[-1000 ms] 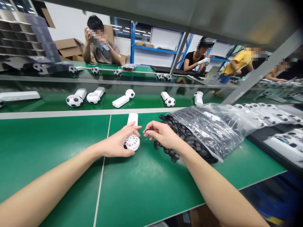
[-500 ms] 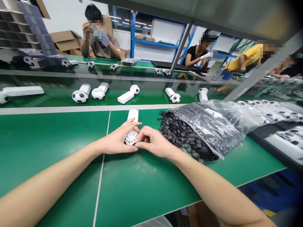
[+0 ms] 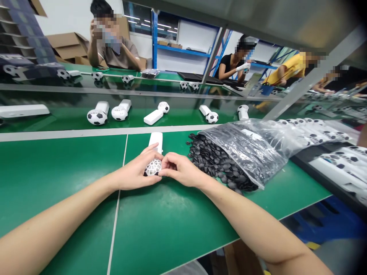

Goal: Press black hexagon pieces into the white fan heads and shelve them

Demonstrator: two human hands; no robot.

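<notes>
On the green work table lies a white handheld fan with a football-patterned round head (image 3: 153,167) and a web-like grille. Its white handle (image 3: 155,140) points away from me. My left hand (image 3: 137,170) curls around the head, fingers on the far side and thumb along the near side. At the head's right edge, my right hand (image 3: 180,170) pinches thumb and fingertips together; whatever sits between them is hidden. Just right of that hand, a heap of small black pieces (image 3: 212,158) spills from a clear plastic bag (image 3: 252,147).
Similar football fans (image 3: 97,116) lie along the green conveyor belt (image 3: 180,114) beyond a pale rail (image 3: 71,131). More fans fill a black tray (image 3: 312,172) at right. Several co-workers sit across the line. A slanting metal post (image 3: 312,84) stands at right.
My view has shifted slightly right, so table and hands appear further left. The belt's fans have moved right relative to the table. Both hands keep nearly the same hold on the fan.
</notes>
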